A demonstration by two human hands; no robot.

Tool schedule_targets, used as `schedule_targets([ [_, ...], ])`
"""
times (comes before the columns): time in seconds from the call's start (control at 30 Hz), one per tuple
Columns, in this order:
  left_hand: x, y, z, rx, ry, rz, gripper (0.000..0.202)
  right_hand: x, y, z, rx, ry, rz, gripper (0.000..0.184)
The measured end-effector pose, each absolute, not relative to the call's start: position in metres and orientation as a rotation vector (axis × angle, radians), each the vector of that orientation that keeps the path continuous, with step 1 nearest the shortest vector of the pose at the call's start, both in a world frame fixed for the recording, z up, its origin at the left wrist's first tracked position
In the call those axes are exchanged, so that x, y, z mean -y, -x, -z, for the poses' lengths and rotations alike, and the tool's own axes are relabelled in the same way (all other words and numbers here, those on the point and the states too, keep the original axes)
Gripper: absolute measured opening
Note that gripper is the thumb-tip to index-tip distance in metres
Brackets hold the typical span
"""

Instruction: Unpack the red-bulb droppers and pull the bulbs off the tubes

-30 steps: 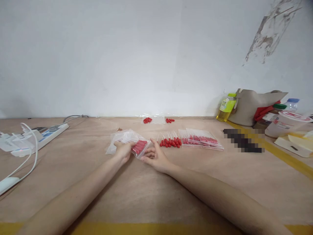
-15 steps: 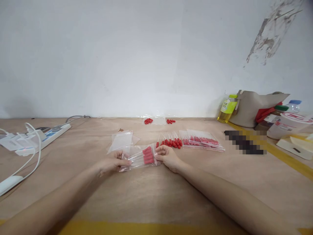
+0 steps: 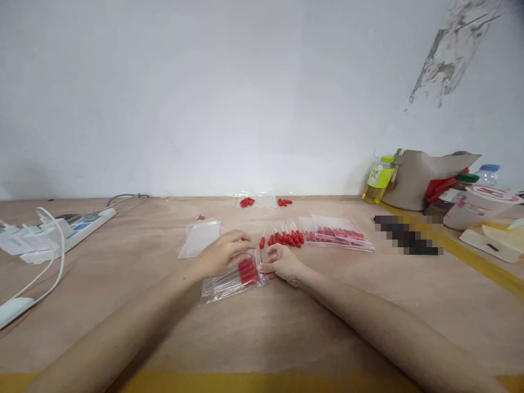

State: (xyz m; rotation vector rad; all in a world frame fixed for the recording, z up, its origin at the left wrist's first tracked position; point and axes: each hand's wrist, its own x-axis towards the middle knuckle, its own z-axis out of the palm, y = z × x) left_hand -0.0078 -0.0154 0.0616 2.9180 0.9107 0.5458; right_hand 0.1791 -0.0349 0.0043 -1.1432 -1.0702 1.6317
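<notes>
A clear zip bag (image 3: 223, 291) with several glass droppers in it, their red rubber bulbs (image 3: 247, 272) toward the zip end, lies on the table in front of me. My right hand (image 3: 282, 264) pinches the bag's zip end between thumb and fingers. Over the bag's upper edge, close to the bulbs, my left hand (image 3: 225, 252) has its fingers stretched out and holds nothing. Just beyond both hands are several loose droppers (image 3: 289, 238) with red bulbs. Bags of droppers (image 3: 339, 236) are stacked to their right. Behind my left hand lie flat plastic bags (image 3: 200, 238).
Red bulbs (image 3: 247, 202) and clear plastic are by the wall. A white power strip (image 3: 92, 226) with chargers and cables lies left. At right stand a yellow-green bottle (image 3: 377, 181), a grey bag (image 3: 411, 180) and a plastic tub (image 3: 477, 210); a pixelated dark item (image 3: 409, 236) lies nearer.
My left hand has let go of the bag's far end and moved right and up over the bag. The bag's left end has dropped to the table. My right hand keeps its pinch.
</notes>
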Motion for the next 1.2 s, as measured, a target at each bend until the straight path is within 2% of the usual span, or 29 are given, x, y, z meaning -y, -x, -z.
schedule_targets([
  [0.13,0.009,-0.006,-0.039,-0.607,-3.071,-0.563,0.026,0.036,-0.18,-0.005,1.08,1.14,-1.629,0.065],
  [0.33,-0.004,-0.005,-0.02,-0.509,-3.098,-0.749,0.02,0.035,-0.186,0.0,1.107,1.058,-1.626,0.065],
  [0.43,-0.004,-0.006,-0.019,-0.478,-3.091,-0.758,0.021,0.033,-0.19,0.003,1.151,1.02,-1.635,0.056],
  [0.57,-0.002,-0.007,-0.019,-0.505,-3.093,-0.777,0.022,0.032,-0.196,0.007,1.344,0.98,-1.582,0.032],
  [0.7,0.0,-0.006,-0.017,-0.552,-3.121,-0.804,0.024,0.034,-0.204,0.009,1.735,0.901,-1.131,0.014],
  [0.9,0.002,-0.007,-0.017,-0.561,-3.144,-0.82,0.024,0.04,-0.209,0.002,2.127,0.718,-0.368,0.014],
  [1.2,0.007,-0.01,-0.02,-0.607,-3.152,-0.736,0.025,0.031,-0.208,0.009,2.219,0.716,0.115,0.004],
])
